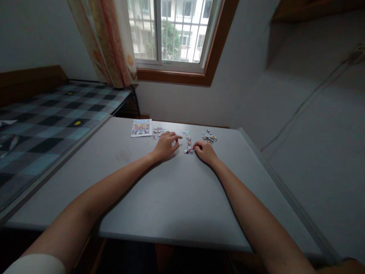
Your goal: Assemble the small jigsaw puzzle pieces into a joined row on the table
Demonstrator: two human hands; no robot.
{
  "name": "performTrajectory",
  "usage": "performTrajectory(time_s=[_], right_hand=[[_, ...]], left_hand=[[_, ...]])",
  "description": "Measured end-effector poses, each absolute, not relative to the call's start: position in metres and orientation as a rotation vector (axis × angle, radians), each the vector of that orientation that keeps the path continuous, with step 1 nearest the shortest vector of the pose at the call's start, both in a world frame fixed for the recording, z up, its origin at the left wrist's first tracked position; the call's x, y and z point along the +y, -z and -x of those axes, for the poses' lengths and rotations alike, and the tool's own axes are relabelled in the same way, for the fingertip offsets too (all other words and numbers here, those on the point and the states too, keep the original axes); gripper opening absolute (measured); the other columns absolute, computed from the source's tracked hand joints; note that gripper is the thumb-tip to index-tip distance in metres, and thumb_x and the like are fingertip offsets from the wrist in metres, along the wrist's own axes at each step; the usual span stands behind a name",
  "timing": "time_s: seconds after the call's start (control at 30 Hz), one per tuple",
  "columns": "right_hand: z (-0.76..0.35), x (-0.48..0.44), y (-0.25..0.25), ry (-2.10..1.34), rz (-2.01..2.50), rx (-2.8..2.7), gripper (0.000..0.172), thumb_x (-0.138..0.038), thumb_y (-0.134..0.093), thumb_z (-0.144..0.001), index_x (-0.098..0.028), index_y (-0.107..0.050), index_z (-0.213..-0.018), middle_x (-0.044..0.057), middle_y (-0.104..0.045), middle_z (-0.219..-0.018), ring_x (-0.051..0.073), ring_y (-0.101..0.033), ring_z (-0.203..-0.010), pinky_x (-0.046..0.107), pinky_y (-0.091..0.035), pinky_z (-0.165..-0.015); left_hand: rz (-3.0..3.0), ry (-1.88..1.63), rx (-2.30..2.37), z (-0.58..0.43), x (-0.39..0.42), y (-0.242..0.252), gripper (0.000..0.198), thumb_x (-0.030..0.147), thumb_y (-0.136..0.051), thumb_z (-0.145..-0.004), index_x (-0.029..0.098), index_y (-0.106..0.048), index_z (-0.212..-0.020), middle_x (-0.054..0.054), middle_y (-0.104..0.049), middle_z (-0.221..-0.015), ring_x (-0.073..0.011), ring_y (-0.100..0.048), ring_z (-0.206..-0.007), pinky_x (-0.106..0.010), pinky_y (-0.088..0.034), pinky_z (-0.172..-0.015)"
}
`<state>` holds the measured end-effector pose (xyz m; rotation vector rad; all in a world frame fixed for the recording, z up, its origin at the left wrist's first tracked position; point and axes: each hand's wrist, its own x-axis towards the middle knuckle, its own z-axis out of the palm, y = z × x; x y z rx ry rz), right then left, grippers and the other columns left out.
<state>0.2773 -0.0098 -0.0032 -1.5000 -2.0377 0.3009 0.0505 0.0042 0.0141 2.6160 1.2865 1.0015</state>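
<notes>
A narrow strip of joined jigsaw puzzle pieces [188,140] lies on the white table between my two hands. To its left, my left hand [166,146] hovers low over the tabletop, thumb and fingers apart and holding nothing. My right hand [205,151] rests at the strip's lower right end with its fingers curled together. Whatever is at those fingertips, if anything, is too small to make out. One pile of loose puzzle pieces [209,137] sits beyond my right hand. Behind my left hand are more loose pieces [158,131], partly covered by it.
A printed picture sheet [142,128] lies at the table's far left. The white table [176,198] borders a bed with a checked cover [94,107] on the left and a wall on the right. A barred window and a patterned curtain [110,45] are at the back.
</notes>
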Motion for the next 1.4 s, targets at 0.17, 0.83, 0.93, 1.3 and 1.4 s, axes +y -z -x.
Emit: performTrajectory(time_s=[0.17,0.83,0.93,1.3,1.4], right_hand=[[-0.277,-0.011,0.002,-0.322,1.500,-2.036,0.023,-0.015,-0.046,-0.075,-0.018,-0.068,-0.072,0.004,-0.068,-0.071,0.016,-0.056,-0.066,0.025,-0.039,-0.067],[-0.279,-0.010,0.005,-0.323,1.465,-2.024,0.023,-0.017,-0.046,-0.075,-0.019,-0.069,-0.071,0.002,-0.067,-0.068,0.015,-0.054,-0.063,0.025,-0.038,-0.065],[-0.279,-0.010,0.006,-0.313,1.465,-2.025,0.023,-0.017,-0.045,-0.075,-0.019,-0.068,-0.070,0.003,-0.067,-0.069,0.015,-0.054,-0.063,0.025,-0.038,-0.066],[-0.280,-0.011,0.004,-0.322,1.475,-2.015,0.024,-0.017,-0.045,-0.074,-0.019,-0.068,-0.071,0.002,-0.067,-0.068,0.015,-0.054,-0.062,0.025,-0.039,-0.066],[-0.280,-0.011,0.005,-0.309,1.468,-2.008,0.023,-0.016,-0.045,-0.074,-0.019,-0.068,-0.070,0.003,-0.067,-0.070,0.016,-0.055,-0.064,0.026,-0.040,-0.067]], left_hand=[[-2.321,-0.936,1.543,-0.035,0.028,-0.034,0.030,0.016,-0.058,-0.078,0.022,-0.070,-0.105,-0.002,-0.072,-0.091,-0.0196,-0.061,-0.086,-0.036,-0.046,-0.086],[-2.406,-0.678,2.076,0.029,0.011,-0.006,0.031,0.036,-0.050,-0.087,0.024,-0.070,-0.106,-0.011,-0.062,-0.110,-0.0329,-0.050,-0.112,-0.047,-0.034,-0.092],[-2.419,-0.676,2.091,0.030,0.009,-0.005,0.027,0.037,-0.052,-0.085,0.024,-0.072,-0.099,-0.011,-0.064,-0.107,-0.0324,-0.051,-0.109,-0.047,-0.034,-0.091],[-2.165,-0.712,2.118,0.029,0.011,-0.010,0.031,0.048,-0.058,-0.081,0.021,-0.069,-0.093,-0.010,-0.066,-0.101,-0.0312,-0.053,-0.100,-0.046,-0.038,-0.088],[-2.075,-0.715,2.109,0.032,0.016,-0.007,0.029,0.048,-0.061,-0.079,0.023,-0.070,-0.091,-0.009,-0.066,-0.102,-0.0323,-0.052,-0.102,-0.047,-0.038,-0.088]])
